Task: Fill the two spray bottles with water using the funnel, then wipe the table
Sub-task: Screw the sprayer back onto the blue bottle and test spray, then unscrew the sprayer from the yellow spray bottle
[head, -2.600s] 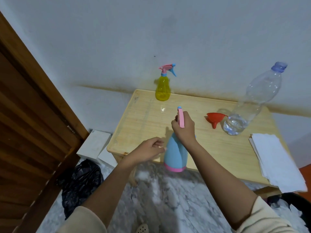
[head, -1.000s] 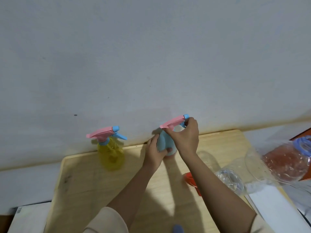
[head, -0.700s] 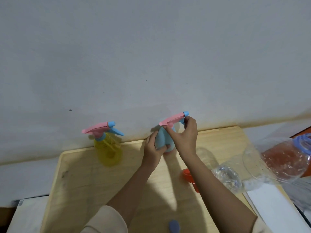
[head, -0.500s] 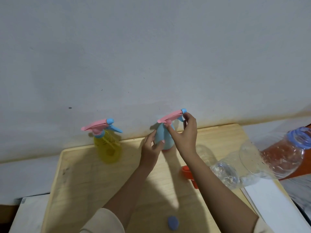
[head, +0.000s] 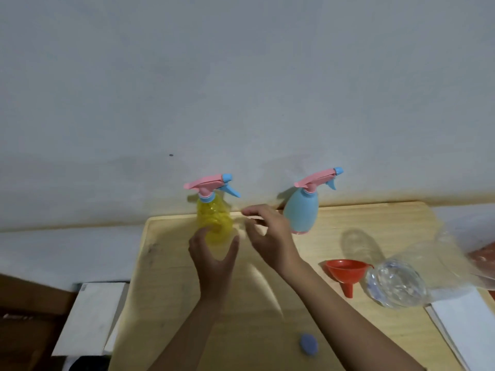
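Spray bottles first: I see both upright at the far edge of the worktop (head: 166, 290), against the wall, pink trigger heads on and nozzles pointing to 3 o'clock. Taking the worktop as my dial, the yellow spray bottle (head: 214, 223) stands at about 11 o'clock and the blue spray bottle (head: 301, 215) at about 1 o'clock, well apart. The yellow one is see-through, but I cannot tell whether it holds water; the blue one is opaque, so its contents are hidden.

At 3 o'clock a big clear water bottle (head: 396, 286) leans toward me, with some water in its base. A white sheet (head: 466, 325) lies at 4 o'clock.

My left hand (head: 214, 261) is spread wide, thumb and fingers either side of the yellow bottle's base; I cannot tell if it touches. My right hand (head: 270, 236) hangs between the two bottles, fingers loosely bent, holding nothing.

The red funnel (head: 347, 271) lies just beside the water bottle, spout toward 6 o'clock. A small blue cap (head: 308, 344) lies at 6 o'clock.
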The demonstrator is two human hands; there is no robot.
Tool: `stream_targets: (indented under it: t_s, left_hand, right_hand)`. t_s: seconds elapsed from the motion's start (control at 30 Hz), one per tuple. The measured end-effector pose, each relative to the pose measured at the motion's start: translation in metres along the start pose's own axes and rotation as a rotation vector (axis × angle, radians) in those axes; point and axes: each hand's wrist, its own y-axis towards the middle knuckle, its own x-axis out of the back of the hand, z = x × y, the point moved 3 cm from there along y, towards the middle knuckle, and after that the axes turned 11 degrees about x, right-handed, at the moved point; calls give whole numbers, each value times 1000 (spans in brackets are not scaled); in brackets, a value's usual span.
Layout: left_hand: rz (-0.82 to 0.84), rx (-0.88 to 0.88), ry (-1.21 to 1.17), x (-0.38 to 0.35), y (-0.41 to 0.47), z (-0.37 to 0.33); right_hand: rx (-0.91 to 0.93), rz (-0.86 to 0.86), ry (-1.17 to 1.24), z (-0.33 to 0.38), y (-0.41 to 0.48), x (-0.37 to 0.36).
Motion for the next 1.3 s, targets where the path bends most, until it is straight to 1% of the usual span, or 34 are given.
stream_targets:
  t_s: [0.07,0.13,0.17,0.23,0.3,0.37,0.5,0.6,0.7,0.77,0.83,0.9,0.97,1.03,1.13,1.2,1.23,1.3]
  left_hand:
    - [-24,31,50,10,21,2]
    - [31,63,108,14,46,7]
    - [84,69,134,13,56,8]
    - [186,27,148,10,70,9]
    - [265,-32,101,7,78,5]
    - [288,-62,76,3,80,-2]
    - [356,-43,67,-12,81,10]
    - [427,-47,119,-15,76,16]
    - [390,-102,163,-14,66,9]
    - [438,-93,157,-11,61,-2]
    - [547,-73,117,-5,61,-8]
    - [661,-81,104,1,59,-17]
    - [742,-84,116,3,54,-25]
    - [761,-50,105,1,46,-32]
    - [726,-30,54,-4,33,-42]
    - [733,-44,22,-6,25,-47]
    - [739,-47,6,-6,21,-49]
    - [739,-48,-22,-4,17,-52]
  right_hand:
    - [90,98,-24,11,10,-27]
    - [127,148,-23,22,21,-47]
    - [113,173,1,26,27,-54]
    - [0,201,63,28,37,-67]
    - [-140,155,104,23,42,-74]
    - [-227,61,112,19,44,-76]
    - [-370,-93,77,12,45,-72]
    - [-396,-109,23,8,44,-61]
    - [-368,-137,36,10,46,-44]
    - [-326,-87,41,11,48,-31]
    - [-280,21,84,9,53,-19]
    - [-292,142,256,8,54,-7]
    - [-336,191,440,10,51,4]
    - [-363,120,464,12,48,10]
    - [-392,-123,348,19,44,12]
    - [-421,-283,332,20,41,18]
    - [-419,-307,376,20,40,21]
    - [-385,-253,605,17,36,26]
